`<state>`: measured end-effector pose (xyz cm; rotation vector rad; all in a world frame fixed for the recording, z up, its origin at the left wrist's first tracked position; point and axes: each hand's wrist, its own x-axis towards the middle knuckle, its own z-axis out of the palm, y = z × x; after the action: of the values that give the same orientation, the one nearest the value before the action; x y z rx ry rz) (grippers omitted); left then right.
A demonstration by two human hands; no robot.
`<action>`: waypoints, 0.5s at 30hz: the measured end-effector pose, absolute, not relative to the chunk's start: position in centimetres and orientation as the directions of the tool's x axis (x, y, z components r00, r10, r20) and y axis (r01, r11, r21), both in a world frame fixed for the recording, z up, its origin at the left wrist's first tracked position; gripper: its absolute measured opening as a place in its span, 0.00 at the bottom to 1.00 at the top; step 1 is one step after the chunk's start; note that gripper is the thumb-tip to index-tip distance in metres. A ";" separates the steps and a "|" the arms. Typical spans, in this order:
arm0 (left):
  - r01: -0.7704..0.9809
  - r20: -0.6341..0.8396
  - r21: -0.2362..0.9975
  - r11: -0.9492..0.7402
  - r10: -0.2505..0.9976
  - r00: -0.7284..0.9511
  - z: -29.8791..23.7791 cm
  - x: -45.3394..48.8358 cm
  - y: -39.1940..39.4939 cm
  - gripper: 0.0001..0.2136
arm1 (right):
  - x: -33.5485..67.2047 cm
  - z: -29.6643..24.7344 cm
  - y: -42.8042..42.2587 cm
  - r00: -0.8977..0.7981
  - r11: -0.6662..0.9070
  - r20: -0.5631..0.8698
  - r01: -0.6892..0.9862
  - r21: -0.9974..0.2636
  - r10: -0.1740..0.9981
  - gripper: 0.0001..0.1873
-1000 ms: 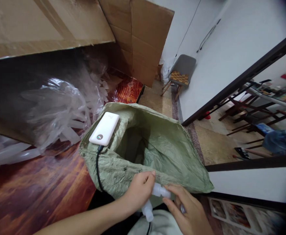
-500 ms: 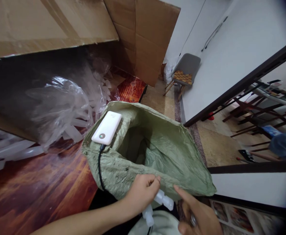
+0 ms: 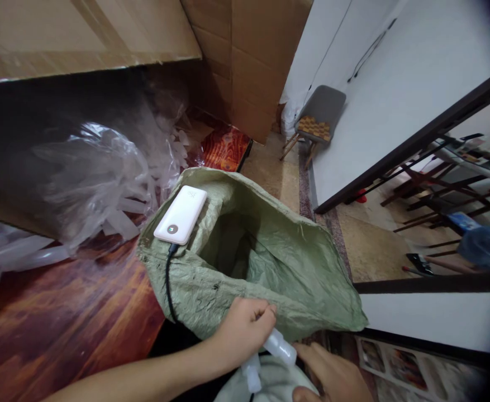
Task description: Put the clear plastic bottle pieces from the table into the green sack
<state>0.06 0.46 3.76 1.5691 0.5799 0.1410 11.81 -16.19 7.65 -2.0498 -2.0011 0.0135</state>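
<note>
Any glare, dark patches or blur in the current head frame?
Head view: glare on the clear plastic; head view: shadow deep in the sack; head view: right hand looks slightly soft; head view: right-hand corners fade to black.

White power bank (image 3: pixel 180 214) with a black cable (image 3: pixel 168 285) plugged into its end, grey chair (image 3: pixel 324 109) with a brown-and-yellow checked seat pad (image 3: pixel 313 128), thin dark cord (image 3: pixel 370 53) on the white wall (image 3: pixel 395 106) beside it, dark frame (image 3: pixel 412 141) at right, blue bundle (image 3: pixel 485 248) beyond.

Apparently a home: grey chair (image 3: pixel 328 106), checked cushion (image 3: pixel 313 128), cluttered table (image 3: pixel 479 167) beyond dark-framed opening (image 3: pixel 414 140).
</note>
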 end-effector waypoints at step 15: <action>0.054 0.056 0.980 -0.193 0.520 0.852 4.4 -1.0 0.0 0.20 | 11.9 7.3 -14.2 0.589 -0.479 -0.210 0.347 -0.806 0.780 0.26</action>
<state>-1.00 0.02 4.37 1.7302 0.4435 0.4452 11.87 -14.23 7.32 -2.0743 -0.8919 0.7434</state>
